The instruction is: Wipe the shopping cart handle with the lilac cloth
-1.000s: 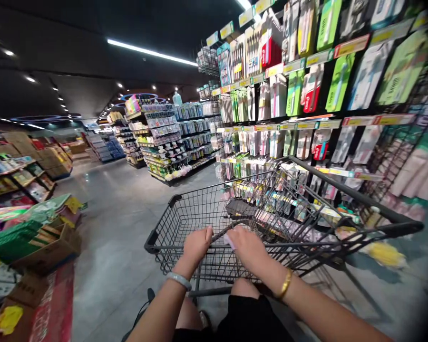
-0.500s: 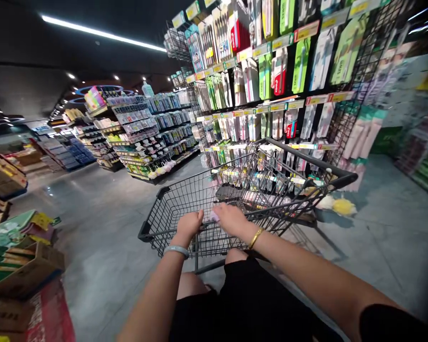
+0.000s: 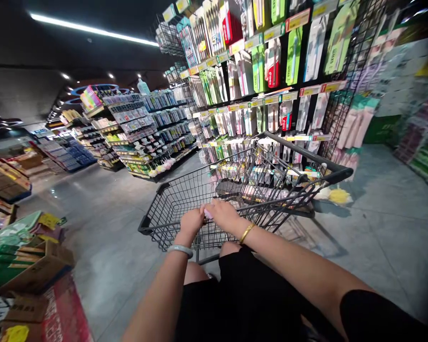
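Head view: left hand (image 3: pixel 191 222) & right hand (image 3: pixel 224 215), arms outstretched, both clenched round handle of one black wire-mesh shopping cart (image 3: pixel 185 202), centre, near. One small pink-white item (image 3: pixel 209 213) pinched betw. hands. Toothbrush rack (image 3: pixel 271 71) far right.

carts: 1 (image 3: pixel 185 199) | hands: 2 | bracelets: 2 | yellow sponges: 1 (image 3: pixel 338 195)

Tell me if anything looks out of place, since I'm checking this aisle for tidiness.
Yes: a yellow bath puff and a pale one lie on the floor at the foot of the toothbrush rack, beyond the cart, instead of hanging up.
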The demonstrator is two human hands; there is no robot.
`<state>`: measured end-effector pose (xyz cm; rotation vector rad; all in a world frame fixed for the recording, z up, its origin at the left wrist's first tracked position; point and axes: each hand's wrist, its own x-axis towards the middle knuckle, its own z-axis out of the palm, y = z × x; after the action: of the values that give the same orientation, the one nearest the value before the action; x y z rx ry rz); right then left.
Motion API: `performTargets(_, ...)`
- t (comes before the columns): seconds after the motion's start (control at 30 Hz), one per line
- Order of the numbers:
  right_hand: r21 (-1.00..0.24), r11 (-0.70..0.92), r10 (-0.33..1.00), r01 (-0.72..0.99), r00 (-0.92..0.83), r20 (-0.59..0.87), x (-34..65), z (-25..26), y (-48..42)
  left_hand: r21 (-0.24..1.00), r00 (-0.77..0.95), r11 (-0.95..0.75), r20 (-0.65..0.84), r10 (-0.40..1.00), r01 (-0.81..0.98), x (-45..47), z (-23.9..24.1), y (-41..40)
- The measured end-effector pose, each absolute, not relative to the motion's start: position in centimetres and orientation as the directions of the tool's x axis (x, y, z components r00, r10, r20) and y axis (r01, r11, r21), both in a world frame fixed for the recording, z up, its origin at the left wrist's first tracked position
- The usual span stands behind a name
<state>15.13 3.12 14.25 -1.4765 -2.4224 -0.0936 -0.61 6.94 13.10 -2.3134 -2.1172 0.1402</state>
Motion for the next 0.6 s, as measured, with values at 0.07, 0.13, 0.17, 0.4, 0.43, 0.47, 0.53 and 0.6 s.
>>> performTargets(0.07, -0.078, 0.478, 0.848, 0.875, -0.437, 0.301, 18.2, 13.9, 3.0, -0.065, 0.07, -0.075, -0.082, 0.994, 0.995, -0.4, 12.8, 6.9)
performTargets(0.13, -0.046, 0.462, 0.842, 0.886, -0.422, 0.337, 22.0, 13.5, 2.8, -0.061, 0.059, -0.064, -0.089, 0.994, 0.996, -0.3, 12.4, 7.1)
performTargets(0.17, -0.035, 0.447, 0.841, 0.894, -0.407, 0.358, 23.8, 13.3, 2.6, -0.056, 0.055, -0.06, -0.091, 0.994, 0.997, -0.2, 12.3, 7.2)
performTargets(0.4, -0.049, 0.365, 0.853, 0.93, -0.312, 0.418, 23.5, 12.8, 2.4, -0.052, 0.045, -0.05, -0.093, 0.995, 0.997, 0.4, 12.4, 7.6)
performTargets(0.43, -0.045, 0.389, 0.841, 0.92, -0.335, 0.425, 22.5, 12.9, 2.5, -0.056, 0.046, -0.051, -0.09, 0.995, 0.997, 0.5, 12.5, 7.6)
performTargets(0.47, -0.04, 0.423, 0.825, 0.905, -0.366, 0.429, 21.8, 13.0, 2.6, -0.06, 0.048, -0.054, -0.086, 0.995, 0.997, 0.6, 12.6, 7.5)
performTargets(0.53, -0.049, 0.488, 0.798, 0.871, -0.423, 0.429, 21.7, 13.0, 2.6, -0.066, 0.054, -0.059, -0.077, 0.996, 0.996, 0.6, 12.8, 7.3)
performTargets(0.6, -0.08, 0.511, 0.792, 0.856, -0.432, 0.431, 23.5, 12.6, 2.5, -0.068, 0.057, -0.061, -0.066, 0.996, 0.996, 0.6, 12.8, 7.1)
